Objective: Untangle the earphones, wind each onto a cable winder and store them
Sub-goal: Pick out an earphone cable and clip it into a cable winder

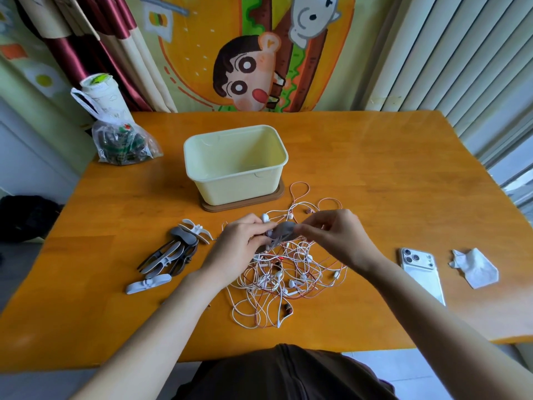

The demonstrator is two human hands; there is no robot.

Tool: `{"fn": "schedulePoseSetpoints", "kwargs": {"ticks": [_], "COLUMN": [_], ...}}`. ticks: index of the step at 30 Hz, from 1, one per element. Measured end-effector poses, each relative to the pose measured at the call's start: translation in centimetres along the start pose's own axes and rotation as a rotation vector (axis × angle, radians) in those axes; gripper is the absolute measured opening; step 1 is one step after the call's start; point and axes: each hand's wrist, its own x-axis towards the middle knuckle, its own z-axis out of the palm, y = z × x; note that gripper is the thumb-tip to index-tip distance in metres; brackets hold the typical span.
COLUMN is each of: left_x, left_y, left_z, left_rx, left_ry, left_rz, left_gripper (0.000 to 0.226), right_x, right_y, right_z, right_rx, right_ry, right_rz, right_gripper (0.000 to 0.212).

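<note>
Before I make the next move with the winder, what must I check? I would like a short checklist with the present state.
1. Grey winder held firmly by left hand and right hand: ok.
2. One earphone freed from the tangle: not ok, the cords lie knotted together.
3. Cord seated in the winder: cannot tell.
4. Cream box open, with room inside: ok.
5. Spare winders close by on the left: ok.

Wooden table (375,168), earphones (288,284) (tangled), winders (173,255), tub (230,186), phone (421,272), tissue (476,269), bag (121,142)
</note>
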Motion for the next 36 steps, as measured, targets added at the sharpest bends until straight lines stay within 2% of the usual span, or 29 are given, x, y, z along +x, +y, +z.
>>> {"fn": "schedulePoseSetpoints", "kwargs": {"ticks": [3,6,9,13,17,24,29,32,36], "left_x": [0.0,-0.1,0.1,0.9,1.2,1.3,1.2,1.2,1.0], "left_y": [0.4,1.2,2.5,3.1,3.0,2.7,2.2,1.4,0.2], "left_z": [-0.5,-0.8,-1.1,-1.4,-1.7,-1.1,-0.6,-0.3,0.5], "left_rx": [-0.146,-0.396,-0.691,-0.997,-1.113,-1.258,-1.172,-0.744,-0.273], "left_ry": [-0.095,-0.145,-0.062,0.044,0.13,0.222,0.26,0.347,0.307], "left_rz": [-0.065,-0.094,-0.105,-0.177,-0.247,-0.33,-0.381,-0.346,-0.186], "left_gripper": [0.04,0.037,0.026,0.032,0.03,0.027,0.025,0.023,0.027], "right_x": [0.6,0.8,0.8,0.7,1.0,0.6,0.2,-0.3,-0.6], "right_y": [0.1,0.5,0.5,-0.4,-1.1,-1.7,-1.4,-1.3,-1.5], "right_z": [-0.6,-0.3,0.3,1.6,3.2,4.4,4.4,4.5,4.3], "right_rx": [0.053,0.155,0.332,0.433,0.449,0.516,0.5,0.407,0.237], "right_ry": [0.048,0.057,0.078,0.056,0.003,-0.061,-0.106,-0.153,-0.162], "right_rz": [-0.028,0.019,0.096,0.123,0.158,0.195,0.205,0.164,0.08], "right_gripper": [0.016,0.024,0.028,0.032,0.039,0.028,0.024,0.021,0.022]}}
